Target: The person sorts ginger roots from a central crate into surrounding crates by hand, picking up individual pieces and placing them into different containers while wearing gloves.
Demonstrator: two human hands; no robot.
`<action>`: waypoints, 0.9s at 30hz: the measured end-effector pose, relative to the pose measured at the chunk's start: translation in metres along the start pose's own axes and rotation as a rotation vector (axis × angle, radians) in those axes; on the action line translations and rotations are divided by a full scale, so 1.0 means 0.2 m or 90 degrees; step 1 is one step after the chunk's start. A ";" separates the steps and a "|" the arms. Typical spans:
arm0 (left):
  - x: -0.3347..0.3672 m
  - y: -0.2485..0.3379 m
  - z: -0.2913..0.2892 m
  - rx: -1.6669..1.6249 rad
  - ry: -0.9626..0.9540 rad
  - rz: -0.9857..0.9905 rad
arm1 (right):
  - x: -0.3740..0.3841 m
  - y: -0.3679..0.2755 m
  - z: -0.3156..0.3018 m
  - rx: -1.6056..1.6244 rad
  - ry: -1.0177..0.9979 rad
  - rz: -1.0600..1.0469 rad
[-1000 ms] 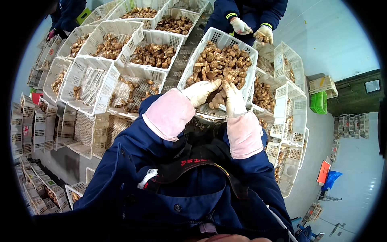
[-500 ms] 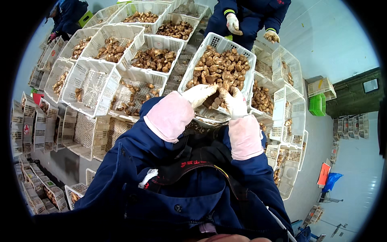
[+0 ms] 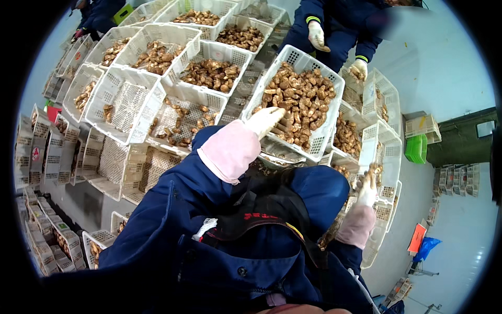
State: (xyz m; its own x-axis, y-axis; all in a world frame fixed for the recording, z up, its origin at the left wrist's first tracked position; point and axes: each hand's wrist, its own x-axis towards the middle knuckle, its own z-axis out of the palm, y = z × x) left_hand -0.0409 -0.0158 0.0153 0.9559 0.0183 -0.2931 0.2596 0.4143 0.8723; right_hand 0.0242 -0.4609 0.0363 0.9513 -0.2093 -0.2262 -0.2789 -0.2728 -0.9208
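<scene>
A white crate [image 3: 250,90] stands in front of me, heaped with brown mushrooms [image 3: 303,99]. My left hand [image 3: 264,121], in a white glove with browned fingertips, lies over its near left corner. Its fingers are stretched out against the mushrooms there; I cannot make out anything gripped under them. Off to the right, my gloved right hand [image 3: 367,189] reaches over a white crate [image 3: 388,180] on the right. Those fingers look extended, and a few mushrooms [image 3: 375,169] lie right at their tips. Pink cuffs cover both wrists.
White crates of mushrooms stand on the left, such as a fuller crate [image 3: 212,73] and a sparse one [image 3: 180,118]. Across from me sits a co-worker in dark blue with gloved hands [image 3: 317,36]. Green crates [image 3: 416,149] stand by the right wall.
My right hand has left the near edge of the heaped crate and swung right to the side crates. My left hand stays at the crate's near left corner. The view has shifted slightly.
</scene>
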 end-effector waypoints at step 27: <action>0.35 0.97 -0.61 -0.549 0.341 0.095 | -0.20 -0.01 1.23 -0.104 -0.561 -0.175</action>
State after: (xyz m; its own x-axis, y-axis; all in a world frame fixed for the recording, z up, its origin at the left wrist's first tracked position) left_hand 0.0592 0.1775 0.1170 0.7284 0.4394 -0.5257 -0.2455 0.8837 0.3984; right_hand 0.0183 -0.2203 -0.0303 0.7245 0.6506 -0.2277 0.0197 -0.3498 -0.9366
